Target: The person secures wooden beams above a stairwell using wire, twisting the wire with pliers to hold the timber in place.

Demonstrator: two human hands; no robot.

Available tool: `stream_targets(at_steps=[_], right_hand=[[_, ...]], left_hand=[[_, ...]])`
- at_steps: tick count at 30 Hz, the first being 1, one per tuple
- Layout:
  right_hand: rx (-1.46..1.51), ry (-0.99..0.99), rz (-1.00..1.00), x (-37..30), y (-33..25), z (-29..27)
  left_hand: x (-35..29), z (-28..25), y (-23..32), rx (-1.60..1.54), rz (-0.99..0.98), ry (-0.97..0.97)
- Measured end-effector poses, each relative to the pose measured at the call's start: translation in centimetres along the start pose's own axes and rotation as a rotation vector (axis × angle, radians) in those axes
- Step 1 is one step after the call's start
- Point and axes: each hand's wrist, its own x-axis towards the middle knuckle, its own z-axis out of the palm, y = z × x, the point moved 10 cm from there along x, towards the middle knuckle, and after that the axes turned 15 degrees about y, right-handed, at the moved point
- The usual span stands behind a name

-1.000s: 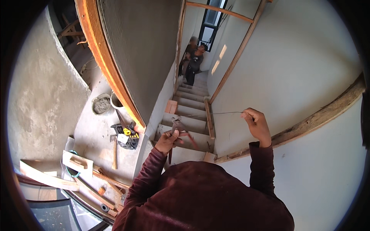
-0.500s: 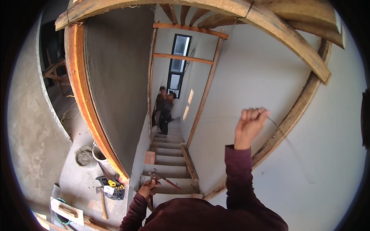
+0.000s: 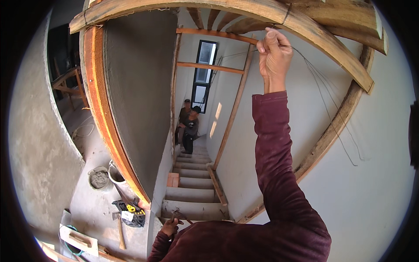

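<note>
High in front of me, my right hand (image 3: 276, 59) is closed on thin dark wire (image 3: 315, 75), just under the curved timber beam (image 3: 209, 4). Loose ends of the wire trail to the right and droop before the white wall. Another dark wire is tied round the beam beside my fingertips. Low down, my left hand (image 3: 171, 227) grips a pair of pincers (image 3: 179, 215) near my body; my sleeve hides part of the tool.
Concrete stairs (image 3: 192, 195) descend ahead, where two people (image 3: 188, 126) stand at the bottom. Upright timber posts (image 3: 235, 107) flank the stairwell. On the left floor are a mortar bucket (image 3: 99, 178), a hatchet (image 3: 120, 229), a black bag (image 3: 133, 215) and a plastering float (image 3: 79, 240).
My right hand has risen from beside the right wall to the beam, carrying the wire. My left hand and the pincers have dropped closer to my body. The people below have shifted slightly.
</note>
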Motion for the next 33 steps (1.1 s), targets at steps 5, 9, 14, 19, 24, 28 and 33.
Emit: stream_targets(at_steps=[5,9,14,19,24,28,33], right_hand=[[-0.051,0.07,-0.144,0.8,0.5,1.8],[-0.234,0.281,-0.183,-2.5,1.7,0.9],[-0.289,0.247,-0.13,-1.8,1.9,2.0],[-0.277,0.236,0.276,-12.8,7.4,-8.7],[-1.067,0.157,1.218,-45.3,11.6,-35.0],[-1.267,-0.503,1.825,-66.6,2.8,-48.5],[-1.146,-1.228,1.549,-73.8,0.4,-56.4]], left_hand=[[3.7,-5.2,-2.4,0.69,0.639,0.126],[7.9,-6.0,-8.6,0.922,0.668,0.206],[0.8,-4.8,-1.9,-0.203,-0.023,0.292],[0.3,-5.5,-7.4,-0.46,0.016,0.231],[-2.5,-4.4,-11.4,-0.847,-0.142,0.217],[-5.9,-4.5,-13.9,-1.09,-0.131,0.366],[-12.8,-7.5,-22.2,-1.058,-0.261,0.992]])
